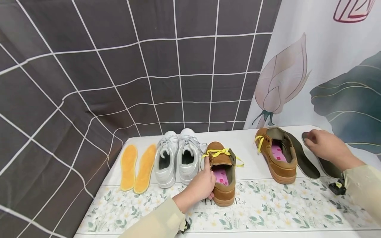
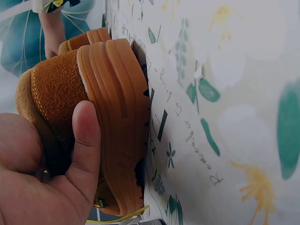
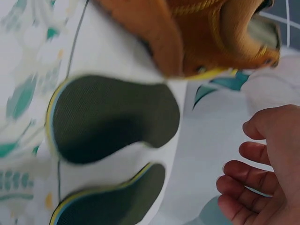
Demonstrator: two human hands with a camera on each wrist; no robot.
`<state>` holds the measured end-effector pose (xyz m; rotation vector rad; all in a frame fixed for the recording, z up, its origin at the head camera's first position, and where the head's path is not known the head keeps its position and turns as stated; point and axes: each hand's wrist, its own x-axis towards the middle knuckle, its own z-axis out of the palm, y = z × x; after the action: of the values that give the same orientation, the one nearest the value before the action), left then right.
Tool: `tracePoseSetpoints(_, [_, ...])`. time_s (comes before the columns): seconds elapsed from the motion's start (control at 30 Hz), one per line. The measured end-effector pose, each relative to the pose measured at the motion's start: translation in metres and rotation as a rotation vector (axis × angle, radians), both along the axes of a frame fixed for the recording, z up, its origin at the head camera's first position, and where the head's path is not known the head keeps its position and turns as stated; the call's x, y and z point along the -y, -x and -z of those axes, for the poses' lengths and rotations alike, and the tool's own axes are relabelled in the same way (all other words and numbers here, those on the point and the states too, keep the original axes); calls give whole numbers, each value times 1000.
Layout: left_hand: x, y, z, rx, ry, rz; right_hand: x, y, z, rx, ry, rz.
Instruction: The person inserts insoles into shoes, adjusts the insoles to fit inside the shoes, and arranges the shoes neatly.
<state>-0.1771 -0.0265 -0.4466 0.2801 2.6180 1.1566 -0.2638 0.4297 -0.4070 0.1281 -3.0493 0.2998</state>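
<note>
My left hand (image 1: 202,181) is at the left side of a brown suede shoe (image 1: 224,195) with yellow laces and a pink insole inside. Its index finger points up toward the laces; in the left wrist view the thumb (image 2: 86,136) lies against the heel just above the thick sole. The other fingers are partly hidden. My right hand (image 1: 324,145) hovers by the toe end of a dark insole, fingers loosely curled around nothing. Two dark insoles, one nearer the shoe (image 3: 112,112) and one farther (image 3: 117,201), lie flat beside the other brown shoe (image 1: 284,173).
A pair of white sneakers (image 1: 165,175) stands left of the held shoe. Farther left lie two yellow-orange insoles (image 1: 129,168). A flower-printed cloth (image 1: 143,215) covers the table's front part. Behind hang a dark checked curtain (image 1: 196,56) and a white floral one (image 1: 318,29).
</note>
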Motion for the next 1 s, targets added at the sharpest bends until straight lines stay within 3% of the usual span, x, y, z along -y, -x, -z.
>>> tracePoseSetpoints(0.43, [1,-1,1,-12,-25,-9,-40,2,28,67,-91,141])
tracePoseSetpoints(0.63, [2,-2,1,3,-29,-15,-52,2,43,160,-96,150])
tracePoseSetpoints(1.0, [3,0,1,10,-43,-13,-50,9,60,246,-83,220])
